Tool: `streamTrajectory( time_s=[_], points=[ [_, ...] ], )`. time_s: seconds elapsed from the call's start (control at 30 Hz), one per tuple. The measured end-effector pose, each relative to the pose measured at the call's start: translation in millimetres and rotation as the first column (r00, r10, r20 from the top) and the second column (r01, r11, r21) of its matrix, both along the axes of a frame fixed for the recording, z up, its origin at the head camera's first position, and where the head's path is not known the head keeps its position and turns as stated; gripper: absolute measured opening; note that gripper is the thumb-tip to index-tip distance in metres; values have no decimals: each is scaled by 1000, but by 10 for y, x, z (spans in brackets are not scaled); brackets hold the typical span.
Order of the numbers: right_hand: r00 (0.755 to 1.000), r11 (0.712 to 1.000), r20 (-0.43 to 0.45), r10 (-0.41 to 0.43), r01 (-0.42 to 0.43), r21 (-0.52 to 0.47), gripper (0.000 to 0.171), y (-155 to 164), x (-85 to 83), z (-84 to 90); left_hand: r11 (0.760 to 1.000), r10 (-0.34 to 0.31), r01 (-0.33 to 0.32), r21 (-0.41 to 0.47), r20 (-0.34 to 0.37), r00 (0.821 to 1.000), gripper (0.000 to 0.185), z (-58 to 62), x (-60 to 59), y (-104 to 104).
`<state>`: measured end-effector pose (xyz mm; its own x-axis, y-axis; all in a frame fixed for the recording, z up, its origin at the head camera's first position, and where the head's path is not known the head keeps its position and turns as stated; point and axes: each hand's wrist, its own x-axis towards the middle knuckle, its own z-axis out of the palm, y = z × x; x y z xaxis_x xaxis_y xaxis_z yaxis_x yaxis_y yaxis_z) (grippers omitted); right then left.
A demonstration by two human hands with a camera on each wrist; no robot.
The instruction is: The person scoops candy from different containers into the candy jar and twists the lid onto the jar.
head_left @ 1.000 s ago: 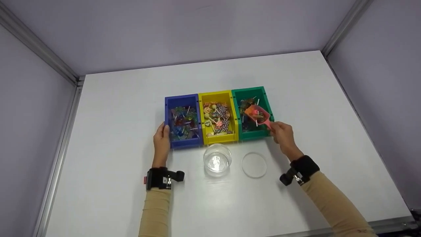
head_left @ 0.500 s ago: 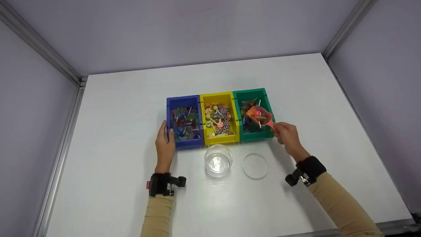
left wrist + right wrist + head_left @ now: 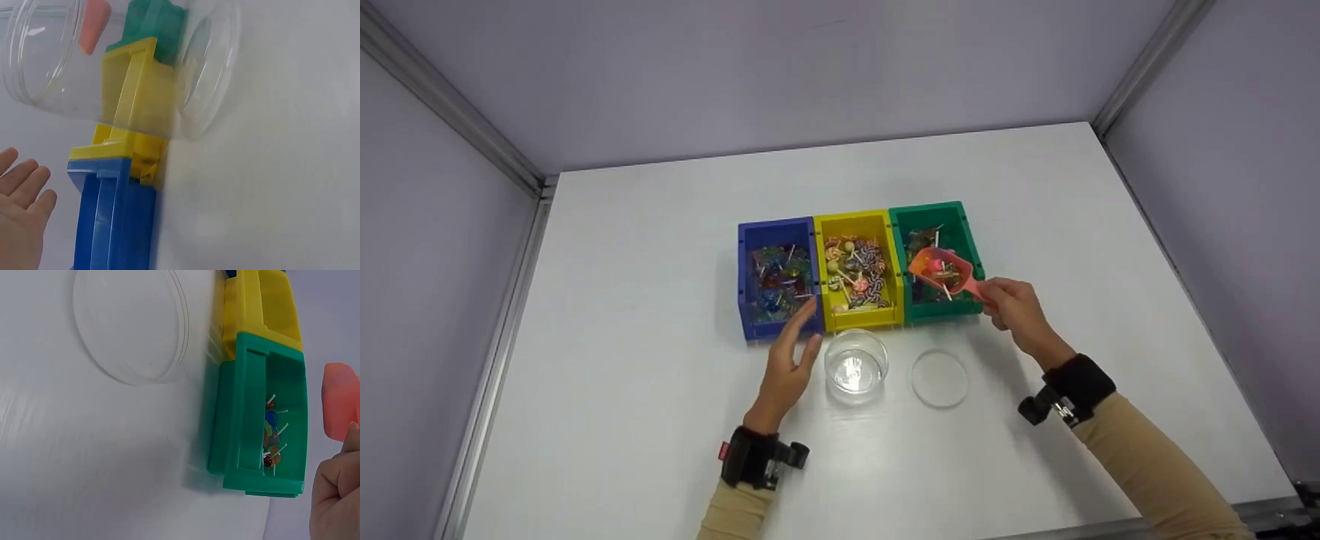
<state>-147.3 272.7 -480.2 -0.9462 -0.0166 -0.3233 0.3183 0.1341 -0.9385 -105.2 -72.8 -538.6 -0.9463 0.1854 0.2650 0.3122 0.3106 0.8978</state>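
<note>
Right of centre in the head view, the right hand (image 3: 1011, 304) pinches the handle of a pink scoop (image 3: 941, 270), which hangs over the green bin (image 3: 969, 244) with a few lollipops in its bowl. The scoop's long axis runs from the hand at lower right up toward the left, its open mouth pointing at the yellow bin (image 3: 855, 220).

Just below the yellow bin stands a clear glass jar (image 3: 856, 365), down and to the left of the scoop, with the green bin's front wall between them. The left hand (image 3: 789, 371) is nearer the jar: it sits just to the jar's left, fingers straight and relaxed, grasping nothing. Whether it touches the jar cannot be told; the left wrist view shows the palm (image 3: 22, 216) apart from the blue bin (image 3: 115, 219).

A clear round lid (image 3: 939, 377) lies flat on the white desk (image 3: 1057, 195) to the jar's right, below the green bin.
</note>
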Motion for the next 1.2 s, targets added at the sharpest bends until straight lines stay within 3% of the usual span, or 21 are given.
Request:
streamTrajectory(
  time_s=[0.17, 0.27, 0.47, 0.83, 0.93, 1.03, 1.2],
  points=[
    [999, 999, -24, 35, -36, -19, 32, -36, 37, 9, 992, -118, 112, 55, 102, 988, 61, -44, 84, 109],
    [998, 998, -27, 58, -59, -29, 30, -59, 54, 17, 985, -158, 148, 84, 136, 978, 77, -78, 132, 140],
    [991, 991, -16, 132, -132, 4, 28, -88, 74, 53, 987, -156, 145, 76, 182, 971, 103, -110, 175, 193],
    [964, 964, -28, 266, -266, -3, 32, -94, 93, 92, 987, -161, 160, 30, 325, 932, 98, -58, 147, 262],
    [952, 952, -29, 306, -306, 1, 33, -81, 105, 100, 984, -179, 169, 56, 321, 930, 101, -77, 143, 266],
    [940, 940, -14, 340, -340, 4, 32, -67, 112, 117, 980, -201, 188, 72, 275, 940, 101, -95, 132, 267],
    [913, 912, 4, 409, -409, 33, 30, -43, 117, 150, 983, -185, 175, 60, 258, 948, 98, -96, 85, 299]
  ],
)
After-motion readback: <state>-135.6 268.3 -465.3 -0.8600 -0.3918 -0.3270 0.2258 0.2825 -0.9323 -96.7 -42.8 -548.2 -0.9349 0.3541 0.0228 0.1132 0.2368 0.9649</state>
